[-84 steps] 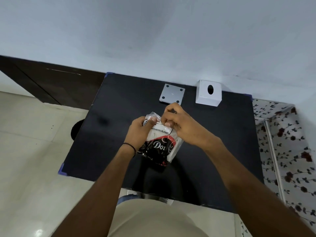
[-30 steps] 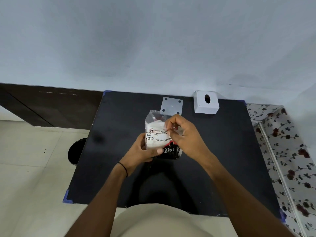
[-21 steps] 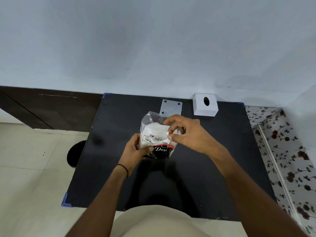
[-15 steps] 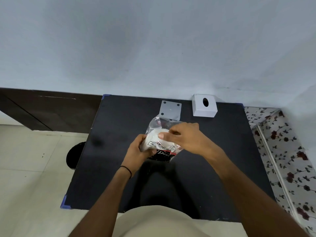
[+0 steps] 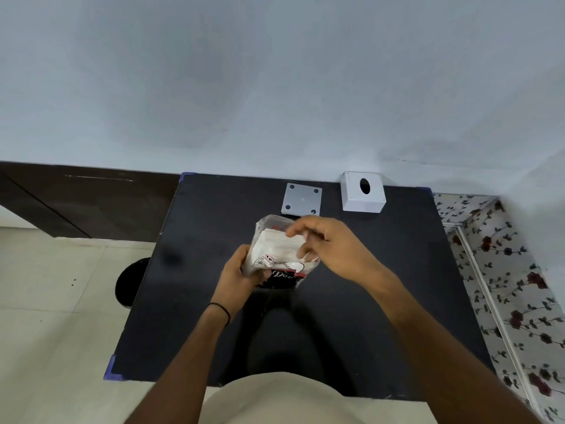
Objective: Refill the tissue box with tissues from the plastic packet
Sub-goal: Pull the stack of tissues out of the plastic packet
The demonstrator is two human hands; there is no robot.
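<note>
A clear plastic packet (image 5: 276,255) with black and red print and white tissues inside is held upright above the black table (image 5: 397,270). My left hand (image 5: 237,275) grips its lower left side. My right hand (image 5: 330,244) is at the packet's open top, fingers curled on the tissues showing there. The white tissue box (image 5: 362,192), with an oval hole in its top, stands at the table's far edge by the wall. Its flat grey base plate (image 5: 301,198) lies just left of it, apart from the box.
A pale wall runs behind the table. A dark wooden panel (image 5: 76,197) stands at the left, a black round object (image 5: 130,283) on the tiled floor beside the table, and a floral-patterned surface (image 5: 504,270) at the right.
My right hand has moved from pinching the packet's top edge to reaching over its open mouth onto the tissues. The packet has tilted slightly. My left hand keeps its grip.
</note>
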